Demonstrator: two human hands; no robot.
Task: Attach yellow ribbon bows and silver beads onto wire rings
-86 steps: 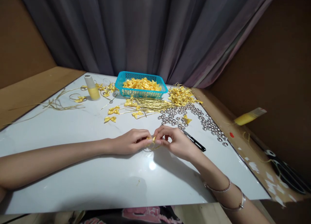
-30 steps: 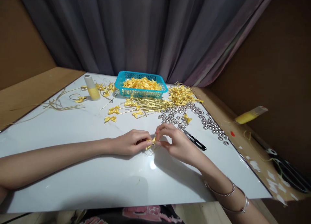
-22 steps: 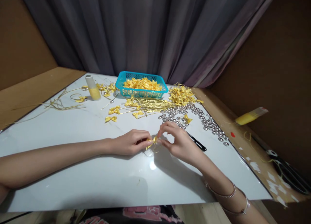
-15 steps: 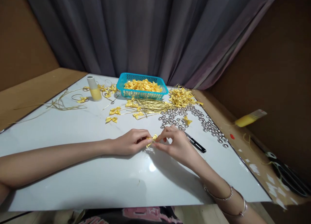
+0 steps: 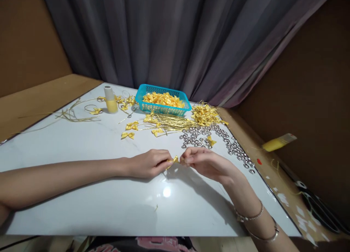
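Note:
My left hand (image 5: 151,164) is closed, pinching a small yellow ribbon bow (image 5: 175,159) between thumb and forefinger just above the table. To its right, my right hand (image 5: 212,165) has its fingertips pressed together at the end of a thin gold strand beside the bow; most of that strand is hidden by the fingers. Behind the hands lie loose yellow bows (image 5: 128,135), a bundle of gold cords (image 5: 173,122) and many silver oval beads (image 5: 191,137). One bow (image 5: 210,141) rests among the beads.
A blue basket (image 5: 164,109) of yellow bows stands at the back, next to a pile of bows with gold ties (image 5: 205,113). A yellow-and-white bottle (image 5: 111,101) stands left. Scissors (image 5: 318,208) and a yellow tube (image 5: 279,142) lie on the right ledge.
My right hand has turned at the wrist and drawn slightly right, away from the bow. My left hand keeps hold of the bow. The black tool by my right hand is now hidden.

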